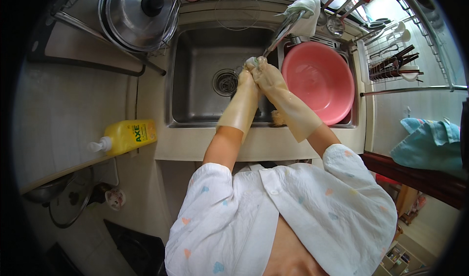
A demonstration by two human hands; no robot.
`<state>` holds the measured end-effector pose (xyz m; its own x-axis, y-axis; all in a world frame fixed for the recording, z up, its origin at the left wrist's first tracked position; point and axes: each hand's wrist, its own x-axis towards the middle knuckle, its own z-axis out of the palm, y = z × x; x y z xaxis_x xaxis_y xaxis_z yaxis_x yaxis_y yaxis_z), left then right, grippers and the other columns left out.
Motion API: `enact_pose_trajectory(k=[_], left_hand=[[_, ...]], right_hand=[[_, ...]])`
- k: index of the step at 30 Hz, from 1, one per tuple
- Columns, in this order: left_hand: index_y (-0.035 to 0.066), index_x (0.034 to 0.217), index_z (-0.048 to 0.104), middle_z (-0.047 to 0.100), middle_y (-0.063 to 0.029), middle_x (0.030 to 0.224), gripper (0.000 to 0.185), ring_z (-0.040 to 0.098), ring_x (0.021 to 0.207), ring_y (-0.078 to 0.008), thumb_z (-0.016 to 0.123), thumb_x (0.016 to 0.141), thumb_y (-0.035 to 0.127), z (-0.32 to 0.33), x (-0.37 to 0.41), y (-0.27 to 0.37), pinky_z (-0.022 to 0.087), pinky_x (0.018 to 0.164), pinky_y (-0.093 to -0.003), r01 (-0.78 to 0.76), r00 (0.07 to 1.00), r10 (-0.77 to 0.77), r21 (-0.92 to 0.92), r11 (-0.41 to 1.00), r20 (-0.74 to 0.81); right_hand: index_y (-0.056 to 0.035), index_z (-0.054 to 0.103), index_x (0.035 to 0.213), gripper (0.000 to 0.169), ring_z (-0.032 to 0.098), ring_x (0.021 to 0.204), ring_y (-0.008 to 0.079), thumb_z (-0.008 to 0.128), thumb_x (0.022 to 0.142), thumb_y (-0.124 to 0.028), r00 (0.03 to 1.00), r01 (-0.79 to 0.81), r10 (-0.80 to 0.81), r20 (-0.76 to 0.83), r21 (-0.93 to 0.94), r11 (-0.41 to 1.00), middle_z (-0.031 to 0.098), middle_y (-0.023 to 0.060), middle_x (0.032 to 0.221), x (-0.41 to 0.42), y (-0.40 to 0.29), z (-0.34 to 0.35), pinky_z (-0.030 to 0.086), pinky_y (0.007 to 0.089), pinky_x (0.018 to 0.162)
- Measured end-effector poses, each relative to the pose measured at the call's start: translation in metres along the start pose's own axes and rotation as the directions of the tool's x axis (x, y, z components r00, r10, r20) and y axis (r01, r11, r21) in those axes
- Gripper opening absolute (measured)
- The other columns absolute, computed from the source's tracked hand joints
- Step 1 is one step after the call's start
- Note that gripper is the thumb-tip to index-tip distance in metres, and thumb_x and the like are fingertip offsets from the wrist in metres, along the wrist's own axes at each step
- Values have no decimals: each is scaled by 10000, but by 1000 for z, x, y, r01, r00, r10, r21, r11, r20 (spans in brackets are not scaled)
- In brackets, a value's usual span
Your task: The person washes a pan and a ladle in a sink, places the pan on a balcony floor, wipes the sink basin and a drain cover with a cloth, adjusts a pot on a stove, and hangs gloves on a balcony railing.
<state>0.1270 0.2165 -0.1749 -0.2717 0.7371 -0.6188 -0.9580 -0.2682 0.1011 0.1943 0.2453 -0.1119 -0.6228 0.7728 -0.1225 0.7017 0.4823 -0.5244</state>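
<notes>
Both my hands wear long cream rubber gloves and meet over the stainless steel sink (194,74). My left hand (246,70) and my right hand (262,68) are closed together around a wet, pale green and white cloth (252,61). They are just below the spout of the chrome faucet (282,32), where water runs onto them. The fingers overlap, so the exact grip of each is partly hidden. A round drain strainer (225,82) lies left of my hands. To their right, a pink plastic basin (318,82) sits in the smaller sink bowl.
A yellow pump bottle of dish soap (130,136) lies at the left. A lidded steel pot (137,16) is on a rack at the upper left. A tan scrubber (278,118) is by the sink's front edge. Chopsticks (394,65) and a teal towel (432,144) are at the right.
</notes>
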Motion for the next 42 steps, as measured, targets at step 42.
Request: enact_pose_trajectory(k=[42], left_hand=[[-14,1110,639,700,-90,1036,304,672,964,-157,562,821,-67,68,-61,71,530,924,-312,-410,876,-44,790,455,480]], right_hand=[[-20,609,1264,502,608,1138,251,567,991,-439,969,-204,-77,236,933,295,655,143,1219,74,142,-11,480,427,972]])
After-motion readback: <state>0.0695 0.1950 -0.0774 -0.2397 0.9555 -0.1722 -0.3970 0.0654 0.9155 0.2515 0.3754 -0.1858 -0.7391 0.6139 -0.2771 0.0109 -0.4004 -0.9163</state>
